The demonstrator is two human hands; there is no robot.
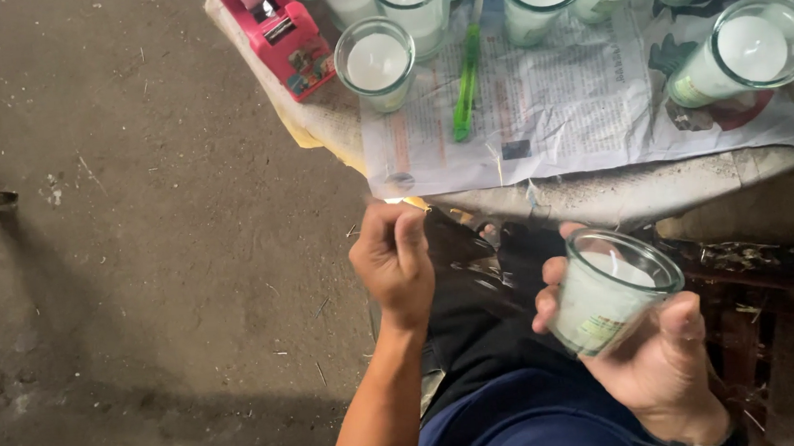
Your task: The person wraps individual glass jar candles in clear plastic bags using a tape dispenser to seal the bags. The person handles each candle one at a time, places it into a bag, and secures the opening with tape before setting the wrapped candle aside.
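My right hand (653, 354) grips a clear glass jar of white wax (607, 292), tilted towards me, with a thin wick standing in the wax. My left hand (395, 260) is closed into a loose fist below the table edge, fingertips pinched together; whether it holds anything small I cannot tell. Both hands hover over my lap, above dark trousers and a blue shirt.
A newspaper-covered table (600, 195) ahead carries several wax-filled glass jars (376, 61), a green pen-like tool (466, 83) and a red tape dispenser (281, 31) at its left corner. Bare concrete floor (139, 269) lies to the left.
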